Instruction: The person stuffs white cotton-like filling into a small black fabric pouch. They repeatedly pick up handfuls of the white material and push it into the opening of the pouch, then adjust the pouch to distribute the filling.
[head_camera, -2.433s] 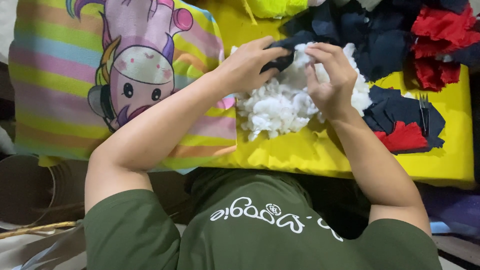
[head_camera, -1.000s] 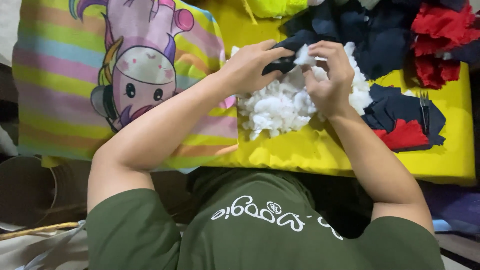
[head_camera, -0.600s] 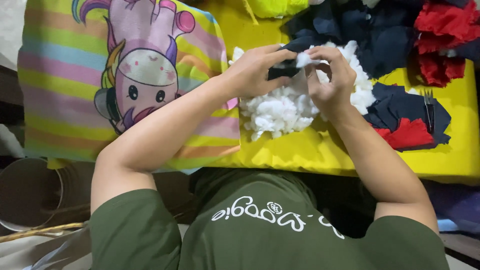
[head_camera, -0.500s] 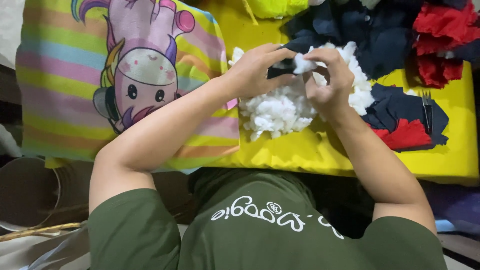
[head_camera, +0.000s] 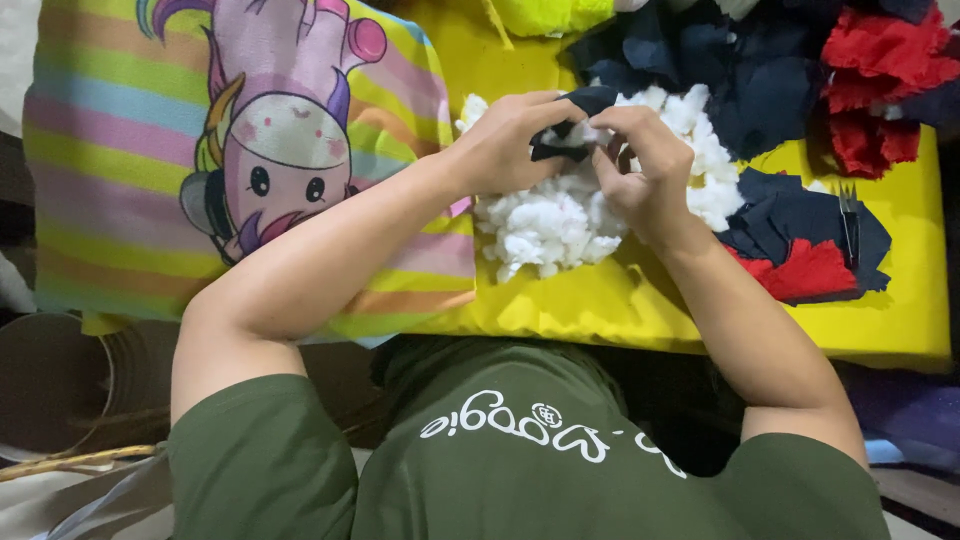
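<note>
Head view: left hand (head_camera: 505, 140) and right hand (head_camera: 640, 165) both pinch a dark cloth scrap (head_camera: 575, 115) over white stuffing (head_camera: 545, 225).

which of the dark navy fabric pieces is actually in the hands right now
The small navy piece above the white stuffing, pinched between the left hand and right hand. The other navy scraps lie untouched on the yellow cloth.

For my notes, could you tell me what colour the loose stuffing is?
White stuffing, clearest in the head view.
</note>
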